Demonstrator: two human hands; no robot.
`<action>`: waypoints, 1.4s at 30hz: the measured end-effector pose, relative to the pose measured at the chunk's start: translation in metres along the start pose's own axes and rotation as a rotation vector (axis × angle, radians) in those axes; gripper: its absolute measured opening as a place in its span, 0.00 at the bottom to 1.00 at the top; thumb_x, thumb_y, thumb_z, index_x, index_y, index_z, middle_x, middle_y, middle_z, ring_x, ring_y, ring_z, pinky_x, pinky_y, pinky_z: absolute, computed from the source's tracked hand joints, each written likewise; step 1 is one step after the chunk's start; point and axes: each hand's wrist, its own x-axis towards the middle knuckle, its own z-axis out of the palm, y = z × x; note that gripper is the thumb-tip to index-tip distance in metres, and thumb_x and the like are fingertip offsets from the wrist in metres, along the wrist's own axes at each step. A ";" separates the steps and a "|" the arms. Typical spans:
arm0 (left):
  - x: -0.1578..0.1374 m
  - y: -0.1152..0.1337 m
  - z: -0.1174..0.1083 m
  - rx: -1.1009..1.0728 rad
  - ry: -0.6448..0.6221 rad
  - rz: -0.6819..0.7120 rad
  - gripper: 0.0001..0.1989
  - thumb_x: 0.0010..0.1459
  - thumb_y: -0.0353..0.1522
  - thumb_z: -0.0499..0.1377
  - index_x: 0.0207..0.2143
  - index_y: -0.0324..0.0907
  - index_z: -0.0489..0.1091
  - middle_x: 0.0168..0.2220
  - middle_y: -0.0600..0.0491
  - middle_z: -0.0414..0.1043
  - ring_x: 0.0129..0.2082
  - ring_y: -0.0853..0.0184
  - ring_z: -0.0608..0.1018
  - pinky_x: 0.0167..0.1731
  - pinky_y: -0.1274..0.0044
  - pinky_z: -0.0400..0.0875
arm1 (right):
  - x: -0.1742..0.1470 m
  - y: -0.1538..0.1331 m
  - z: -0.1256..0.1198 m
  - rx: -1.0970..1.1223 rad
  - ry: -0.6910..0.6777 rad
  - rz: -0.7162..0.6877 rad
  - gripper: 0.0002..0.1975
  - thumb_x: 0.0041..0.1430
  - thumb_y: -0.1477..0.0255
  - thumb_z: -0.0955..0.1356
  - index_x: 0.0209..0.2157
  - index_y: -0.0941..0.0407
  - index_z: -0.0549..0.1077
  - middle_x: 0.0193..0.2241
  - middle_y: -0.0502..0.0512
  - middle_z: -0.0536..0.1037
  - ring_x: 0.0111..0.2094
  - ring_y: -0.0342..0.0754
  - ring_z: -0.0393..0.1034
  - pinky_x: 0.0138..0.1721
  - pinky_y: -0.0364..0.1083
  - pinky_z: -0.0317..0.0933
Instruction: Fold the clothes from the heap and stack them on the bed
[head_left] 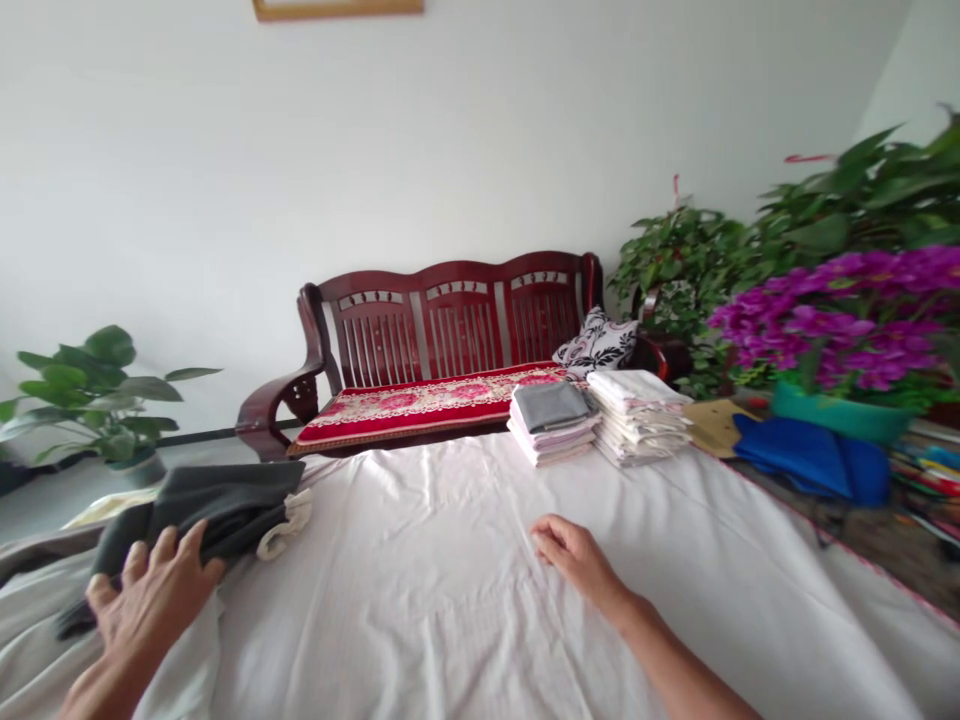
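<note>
At the left, my left hand is spread with its fingers apart, over the near edge of a crumpled dark grey cloth. Whether the fingertips press on it I cannot tell. A cream, gathered-looking piece of fabric pokes out at the dark cloth's right side. My right hand is curled closed low over the white sheet, and no item shows in it. Beyond it stand two stacks of folded cloth: a shorter stack topped with a grey piece, and a taller white stack.
A dark red wooden bench with a red patterned cover and a cushion stands behind. To the right are a blue cloth, a teal planter with purple flowers, and leafy plants. Another potted plant is at left.
</note>
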 end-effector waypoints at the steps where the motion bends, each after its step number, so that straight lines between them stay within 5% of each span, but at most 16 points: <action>1: -0.004 0.006 -0.004 0.033 0.037 0.019 0.28 0.59 0.42 0.52 0.61 0.45 0.64 0.65 0.43 0.61 0.68 0.44 0.55 0.61 0.48 0.45 | 0.001 0.000 0.000 -0.024 0.031 -0.011 0.13 0.60 0.60 0.65 0.33 0.54 0.75 0.26 0.49 0.77 0.30 0.48 0.72 0.33 0.44 0.64; 5: -0.011 0.024 -0.006 0.076 0.144 0.099 0.29 0.60 0.44 0.53 0.62 0.45 0.63 0.66 0.42 0.59 0.68 0.42 0.55 0.61 0.48 0.47 | 0.017 -0.005 -0.007 -0.194 0.180 -0.065 0.12 0.58 0.61 0.65 0.38 0.51 0.76 0.35 0.53 0.81 0.38 0.51 0.75 0.41 0.47 0.66; 11: -0.006 0.019 0.012 0.057 -0.111 -0.002 0.29 0.66 0.44 0.43 0.65 0.43 0.59 0.67 0.38 0.56 0.67 0.41 0.56 0.58 0.46 0.50 | 0.082 -0.031 -0.035 -0.667 0.320 -0.256 0.13 0.57 0.71 0.64 0.43 0.53 0.76 0.44 0.57 0.80 0.48 0.54 0.71 0.53 0.52 0.60; 13: -0.009 0.025 0.018 0.020 -0.085 -0.019 0.30 0.66 0.44 0.44 0.66 0.42 0.57 0.68 0.37 0.53 0.68 0.40 0.54 0.58 0.45 0.50 | 0.106 -0.043 -0.040 -0.824 0.359 -0.276 0.14 0.58 0.72 0.65 0.45 0.54 0.75 0.46 0.58 0.79 0.50 0.55 0.69 0.54 0.52 0.58; 19: -0.052 0.094 0.041 -0.139 -0.018 0.232 0.26 0.66 0.36 0.46 0.64 0.44 0.62 0.66 0.43 0.60 0.69 0.49 0.56 0.64 0.53 0.49 | 0.152 -0.063 -0.035 -1.164 0.401 -0.126 0.22 0.57 0.64 0.70 0.52 0.56 0.71 0.53 0.64 0.74 0.52 0.61 0.63 0.50 0.55 0.55; 24: -0.090 0.141 0.074 -0.306 -0.157 0.429 0.26 0.64 0.31 0.48 0.64 0.46 0.62 0.64 0.49 0.64 0.67 0.56 0.60 0.65 0.60 0.53 | 0.164 -0.061 -0.033 -1.238 0.349 -0.044 0.12 0.61 0.70 0.68 0.45 0.59 0.75 0.47 0.67 0.76 0.50 0.61 0.66 0.48 0.55 0.55; 31: -0.092 0.140 0.089 -0.347 -0.186 0.493 0.23 0.65 0.31 0.48 0.61 0.42 0.67 0.63 0.48 0.66 0.65 0.55 0.64 0.64 0.60 0.56 | 0.162 -0.077 -0.063 -1.199 0.376 -0.027 0.13 0.66 0.71 0.62 0.43 0.58 0.77 0.41 0.66 0.80 0.40 0.56 0.74 0.39 0.50 0.60; 34: -0.090 0.140 0.089 -0.370 -0.163 0.497 0.23 0.64 0.31 0.49 0.60 0.42 0.68 0.62 0.47 0.68 0.64 0.55 0.66 0.63 0.61 0.59 | 0.156 -0.103 -0.083 -0.979 0.579 -0.032 0.16 0.67 0.65 0.61 0.46 0.57 0.76 0.37 0.64 0.81 0.37 0.55 0.75 0.37 0.49 0.61; 37: -0.090 0.142 0.087 -0.379 -0.164 0.499 0.23 0.63 0.30 0.50 0.59 0.43 0.68 0.61 0.48 0.69 0.64 0.56 0.67 0.63 0.63 0.60 | 0.142 -0.119 -0.090 -0.302 0.786 -0.055 0.18 0.62 0.59 0.64 0.40 0.57 0.77 0.30 0.57 0.79 0.34 0.53 0.73 0.35 0.48 0.65; 40: -0.091 0.142 0.084 -0.373 -0.183 0.497 0.23 0.63 0.30 0.49 0.60 0.42 0.67 0.62 0.49 0.68 0.64 0.55 0.66 0.63 0.62 0.59 | 0.114 -0.101 -0.073 0.403 0.752 0.046 0.19 0.54 0.58 0.67 0.42 0.56 0.75 0.30 0.51 0.79 0.31 0.50 0.72 0.32 0.48 0.69; 42: -0.091 0.143 0.082 -0.378 -0.189 0.499 0.24 0.63 0.30 0.49 0.60 0.41 0.66 0.62 0.48 0.68 0.64 0.55 0.66 0.63 0.62 0.59 | 0.087 -0.073 -0.055 0.501 0.616 0.116 0.20 0.50 0.59 0.69 0.43 0.53 0.74 0.33 0.52 0.80 0.34 0.52 0.74 0.35 0.52 0.71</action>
